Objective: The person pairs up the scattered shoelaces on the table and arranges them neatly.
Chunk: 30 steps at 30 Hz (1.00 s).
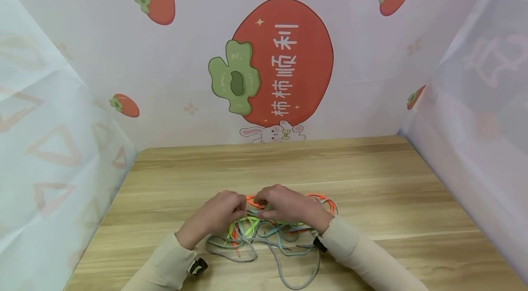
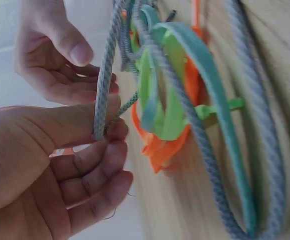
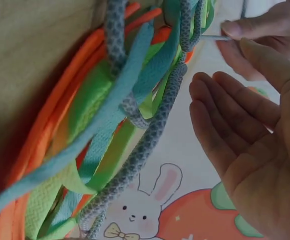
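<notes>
A tangle of shoelaces lies on the wooden table: grey round ones (image 1: 237, 260), flat neon green ones (image 2: 172, 95), teal ones (image 3: 92, 125) and orange ones (image 3: 47, 130). My left hand (image 1: 222, 211) is at the tangle's left side, pinching a grey patterned shoelace (image 2: 104, 75) between thumb and index finger. Its other fingers are loosely bent beneath. Close beside it, my right hand (image 1: 284, 204) hovers over the middle of the tangle. In the right wrist view the right hand's fingers (image 3: 239, 105) are extended and apart from the laces, with nothing held.
The light wooden table (image 1: 185, 172) carries the tangle near its front. Behind it stands a white backdrop (image 1: 185, 66) printed with persimmons and a rabbit, and white sheets (image 1: 45, 98) rise at both sides. Dark wrist devices (image 1: 197, 266) sit at the sleeve cuffs.
</notes>
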Tool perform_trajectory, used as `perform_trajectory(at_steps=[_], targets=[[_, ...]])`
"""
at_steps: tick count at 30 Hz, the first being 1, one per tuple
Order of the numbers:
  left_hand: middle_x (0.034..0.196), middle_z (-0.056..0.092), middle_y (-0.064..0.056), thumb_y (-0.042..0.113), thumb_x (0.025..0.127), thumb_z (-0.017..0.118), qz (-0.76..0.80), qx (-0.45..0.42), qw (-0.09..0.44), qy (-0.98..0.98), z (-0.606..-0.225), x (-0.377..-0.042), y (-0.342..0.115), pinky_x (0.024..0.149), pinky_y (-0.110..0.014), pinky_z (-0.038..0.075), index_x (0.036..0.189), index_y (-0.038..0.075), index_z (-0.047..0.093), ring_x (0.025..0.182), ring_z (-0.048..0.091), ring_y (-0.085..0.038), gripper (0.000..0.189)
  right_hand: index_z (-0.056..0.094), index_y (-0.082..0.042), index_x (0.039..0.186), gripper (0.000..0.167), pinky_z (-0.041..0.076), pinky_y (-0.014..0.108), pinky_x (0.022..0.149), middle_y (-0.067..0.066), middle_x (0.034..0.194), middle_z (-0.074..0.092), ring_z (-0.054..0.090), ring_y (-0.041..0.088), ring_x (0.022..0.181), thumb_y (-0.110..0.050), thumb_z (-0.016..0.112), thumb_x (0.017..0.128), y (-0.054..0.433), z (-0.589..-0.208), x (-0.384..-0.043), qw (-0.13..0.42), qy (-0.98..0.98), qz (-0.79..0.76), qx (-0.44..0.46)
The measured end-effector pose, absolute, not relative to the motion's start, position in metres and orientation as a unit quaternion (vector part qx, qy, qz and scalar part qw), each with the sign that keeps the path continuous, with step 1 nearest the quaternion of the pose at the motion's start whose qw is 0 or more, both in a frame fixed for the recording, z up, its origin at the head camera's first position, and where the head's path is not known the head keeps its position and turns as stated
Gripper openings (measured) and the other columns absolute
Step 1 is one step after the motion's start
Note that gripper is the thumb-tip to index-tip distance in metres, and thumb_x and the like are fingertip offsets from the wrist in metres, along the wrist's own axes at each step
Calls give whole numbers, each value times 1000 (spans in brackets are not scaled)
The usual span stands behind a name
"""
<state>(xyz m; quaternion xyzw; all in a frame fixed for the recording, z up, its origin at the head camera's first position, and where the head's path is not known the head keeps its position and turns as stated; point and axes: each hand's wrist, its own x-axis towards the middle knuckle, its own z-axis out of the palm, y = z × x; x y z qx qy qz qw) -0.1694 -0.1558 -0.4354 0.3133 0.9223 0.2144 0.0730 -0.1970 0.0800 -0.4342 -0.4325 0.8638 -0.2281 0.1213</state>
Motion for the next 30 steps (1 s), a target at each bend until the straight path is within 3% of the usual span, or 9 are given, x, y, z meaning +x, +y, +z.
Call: perform_trajectory(at_steps=[7, 11, 18, 22, 30], targets=[[83, 70, 2, 12, 102, 71, 256, 333, 41, 907, -427, -171, -150, 64, -19, 49, 90, 14, 71, 68, 52, 0, 12, 76, -21, 115, 14, 59, 21, 86, -13, 110, 76, 68, -3, 98, -26, 72, 103, 76, -436, -205, 140, 836, -287, -445], [85, 74, 0, 15, 102, 72, 283, 328, 27, 901, -423, -172, -149, 63, -19, 51, 92, 15, 73, 66, 55, 0, 10, 77, -19, 112, 12, 58, 19, 85, -12, 107, 77, 69, -5, 95, -25, 70, 104, 75, -433, -208, 145, 833, -309, -435], [88, 78, -3, 15, 102, 71, 317, 319, 6, 893, -422, -174, -150, 63, -18, 53, 98, 12, 77, 69, 68, -10, 8, 79, -14, 116, 16, 59, 19, 85, 4, 108, 81, 76, 9, 91, -17, 68, 105, 77, -427, -213, 151, 815, -353, -434], [89, 79, -7, 15, 103, 70, 343, 315, 8, 885, -422, -175, -150, 63, -18, 54, 98, 9, 77, 71, 70, -16, 10, 79, -15, 116, 16, 59, 20, 84, 7, 107, 81, 74, 6, 88, -16, 67, 105, 80, -427, -216, 155, 812, -370, -423], [87, 78, -5, 15, 102, 71, 356, 313, 10, 880, -423, -180, -156, 64, -20, 52, 95, 10, 78, 69, 65, -8, 10, 81, -8, 110, 19, 58, 22, 74, 11, 98, 80, 73, 25, 84, -19, 66, 106, 91, -426, -217, 174, 815, -383, -398]])
